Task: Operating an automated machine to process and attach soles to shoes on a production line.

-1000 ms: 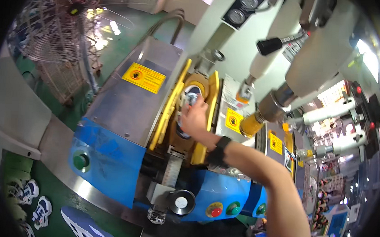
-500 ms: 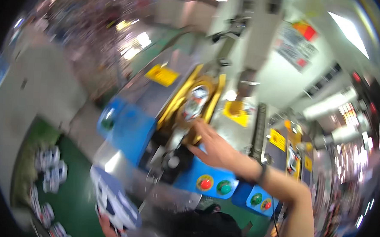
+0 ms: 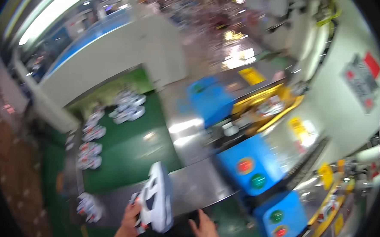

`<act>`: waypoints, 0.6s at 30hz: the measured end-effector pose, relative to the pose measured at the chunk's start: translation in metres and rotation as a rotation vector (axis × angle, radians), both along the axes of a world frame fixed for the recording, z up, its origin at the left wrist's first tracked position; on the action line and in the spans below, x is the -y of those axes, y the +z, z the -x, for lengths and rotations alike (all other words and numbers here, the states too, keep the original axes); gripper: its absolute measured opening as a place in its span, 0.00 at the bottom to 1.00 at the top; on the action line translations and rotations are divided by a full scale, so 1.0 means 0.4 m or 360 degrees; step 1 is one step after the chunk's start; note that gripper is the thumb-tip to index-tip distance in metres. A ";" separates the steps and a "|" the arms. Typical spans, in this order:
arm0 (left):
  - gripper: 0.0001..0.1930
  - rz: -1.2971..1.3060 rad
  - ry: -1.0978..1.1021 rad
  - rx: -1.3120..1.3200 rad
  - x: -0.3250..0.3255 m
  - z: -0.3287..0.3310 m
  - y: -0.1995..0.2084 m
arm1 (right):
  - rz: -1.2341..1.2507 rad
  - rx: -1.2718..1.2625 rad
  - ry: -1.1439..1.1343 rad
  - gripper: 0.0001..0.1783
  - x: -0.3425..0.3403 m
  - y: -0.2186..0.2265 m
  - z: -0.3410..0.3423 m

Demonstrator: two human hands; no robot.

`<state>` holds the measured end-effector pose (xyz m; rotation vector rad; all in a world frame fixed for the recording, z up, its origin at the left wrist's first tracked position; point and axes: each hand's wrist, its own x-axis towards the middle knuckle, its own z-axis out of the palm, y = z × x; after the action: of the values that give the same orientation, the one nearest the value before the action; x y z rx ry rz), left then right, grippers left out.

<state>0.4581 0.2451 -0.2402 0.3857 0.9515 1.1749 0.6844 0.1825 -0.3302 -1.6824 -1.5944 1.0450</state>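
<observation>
My left hand (image 3: 128, 220), at the lower middle, is closed round a white and grey sneaker (image 3: 160, 198) tilted on end, its patterned sole partly facing me. To the right of the sneaker is my right hand (image 3: 206, 231), its thumb and fingers apart and nothing in it. The hand does not touch the sneaker. Beyond, at the right, another white shoe (image 3: 273, 106) sits between the yellow side plates (image 3: 253, 104) of a blue machine (image 3: 248, 162). Motion blur hides finer detail.
Several white sneakers (image 3: 128, 106) stand in groups on a green surface (image 3: 131, 167) with a metal edge (image 3: 195, 181). Red (image 3: 244, 165) and green (image 3: 258, 181) push buttons top the machine. A second blue machine (image 3: 281, 220) is at the lower right, a pale housing (image 3: 111, 56) at the far left.
The view has swung left. My right hand has left the shoe in the machine and come down near my left hand, which still holds the sneaker, now nearer the middle.
</observation>
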 end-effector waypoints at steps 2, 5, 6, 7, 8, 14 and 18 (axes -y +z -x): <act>0.17 0.0417 0.0298 -0.0253 0.099 0.128 -0.026 | -0.0018 -0.0104 0.0395 0.29 0.077 0.023 0.042; 0.12 0.0377 0.0986 -0.0600 0.164 0.301 -0.010 | 0.0167 -0.0451 0.0440 0.26 0.058 0.088 0.067; 0.12 0.0375 0.1246 -0.0756 0.186 0.386 0.001 | 0.0472 -0.0794 0.0309 0.28 0.036 0.090 0.083; 0.14 0.0301 0.1599 -0.0804 0.211 0.462 -0.007 | 0.0510 -0.0781 0.0267 0.26 0.002 0.049 0.079; 0.18 0.0173 0.1898 -0.1135 0.248 0.559 -0.036 | 0.0537 -0.0776 0.0185 0.25 -0.034 -0.005 0.082; 0.26 0.0577 0.2484 -0.1841 0.463 0.906 -0.240 | 0.0635 -0.0445 0.0322 0.36 -0.230 -0.147 0.383; 0.33 0.0918 0.2019 -0.2096 0.494 1.011 -0.443 | 0.0739 -0.0442 0.1030 0.48 -0.267 -0.106 0.922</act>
<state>0.0539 0.0476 -0.4174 -0.0319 2.8770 1.6062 0.3155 0.2894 -0.3724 -1.1996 -1.8410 2.0026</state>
